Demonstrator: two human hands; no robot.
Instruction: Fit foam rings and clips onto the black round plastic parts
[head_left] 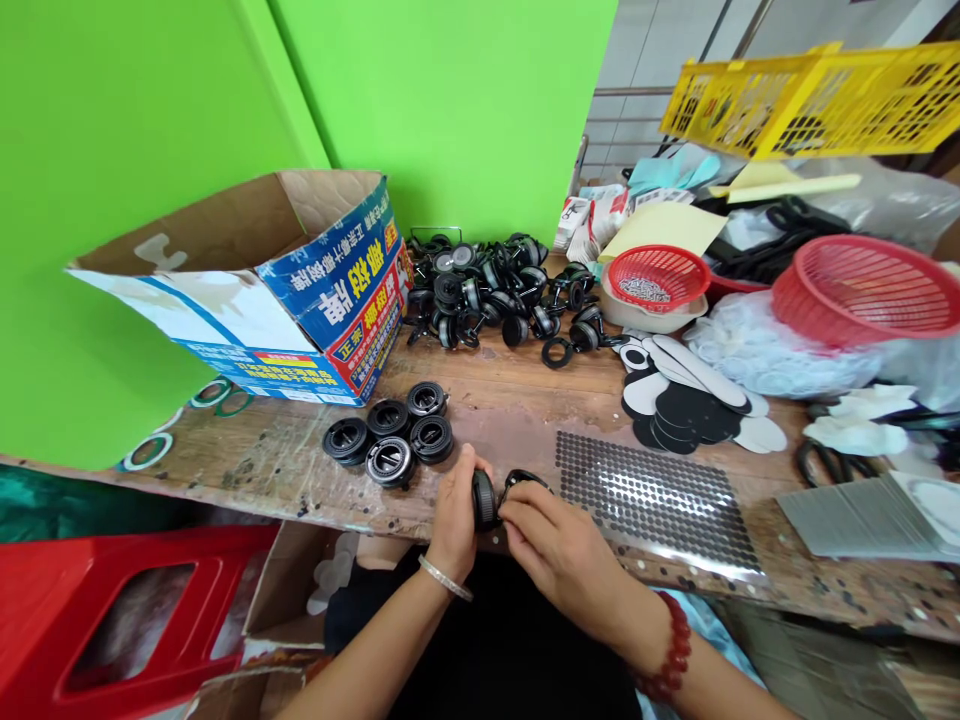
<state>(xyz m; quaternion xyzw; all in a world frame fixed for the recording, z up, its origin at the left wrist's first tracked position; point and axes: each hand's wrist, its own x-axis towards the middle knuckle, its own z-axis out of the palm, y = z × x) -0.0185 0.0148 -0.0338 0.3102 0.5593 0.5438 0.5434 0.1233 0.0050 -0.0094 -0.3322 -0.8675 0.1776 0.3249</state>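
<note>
My left hand [453,515] is closed around a black round part with a ribbed rim [485,500], held on edge above the front of the bench. Close on its right, my right hand [559,540] pinches a black curved piece [523,478] whose shape is mostly hidden by the fingers. Whether the two pieces are joined, I cannot tell. Beyond my left hand lies a cluster of several black round parts [388,459] with ribbed rims, flat on the wood. A sheet of small black dots [652,500] lies to the right of my right hand.
A tall open carton [292,300] stands at the left, before a green wall. Black jointed assemblies [487,290] are heaped at the back. Right of them are a red basket [660,275], black and white oval pads [686,400], a larger red basket [862,290] and stacked grey cards [847,520].
</note>
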